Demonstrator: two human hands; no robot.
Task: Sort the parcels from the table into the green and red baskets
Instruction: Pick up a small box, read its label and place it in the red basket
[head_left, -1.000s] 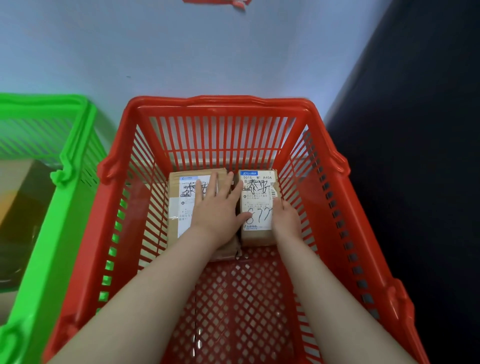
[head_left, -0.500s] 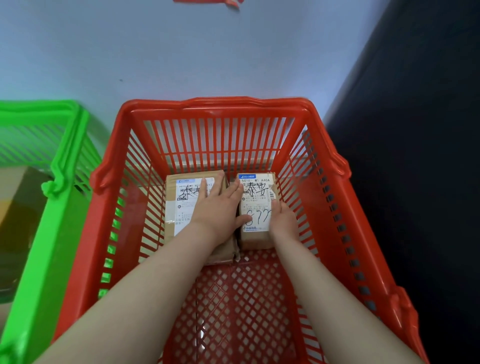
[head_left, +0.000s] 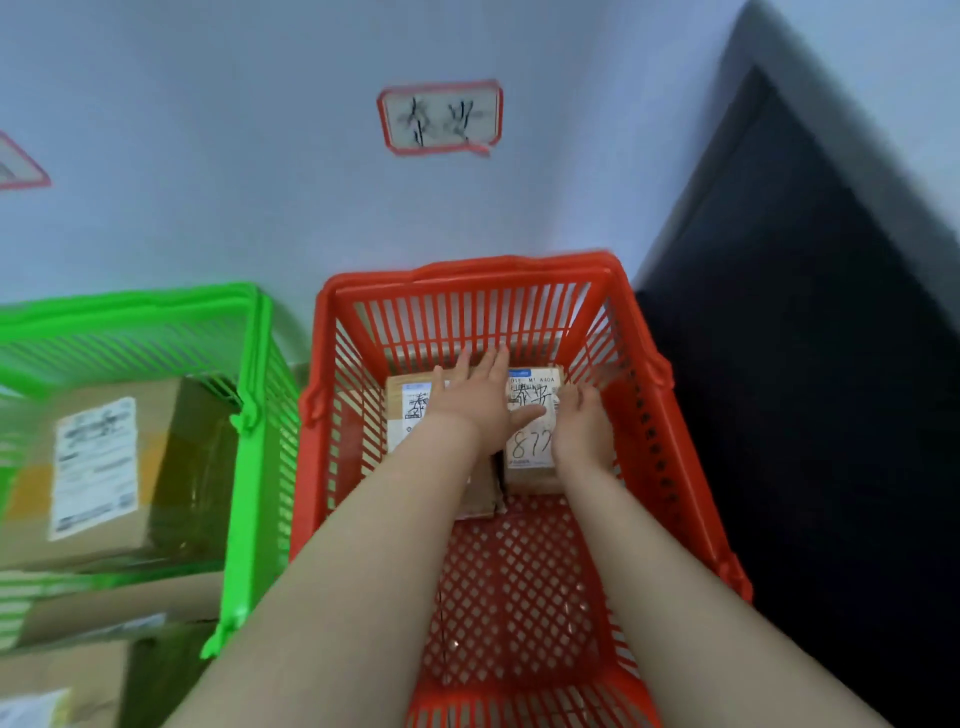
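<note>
The red basket (head_left: 467, 274) stands against the wall with two brown parcels side by side at its far end. My left hand (head_left: 478, 405) lies flat on the left parcel (head_left: 409, 413), fingers spread toward the back wall and thumb across onto the neighbouring label. The smaller right parcel (head_left: 530, 449) shows a white label with handwritten digits. My right hand (head_left: 582, 426) is curled around that parcel's right side. The green basket (head_left: 244, 519) is to the left and holds a large brown box (head_left: 104, 467).
A red-bordered paper sign (head_left: 440, 117) hangs on the wall above the red basket. A dark panel (head_left: 805, 364) runs along the right of it. More cardboard boxes (head_left: 78, 675) sit at the lower left, in front of the green basket.
The view has tilted up and pulled back, showing the wall sign and more of the green basket. Both hands stay at the two parcels; my left fingers reach a little farther back.
</note>
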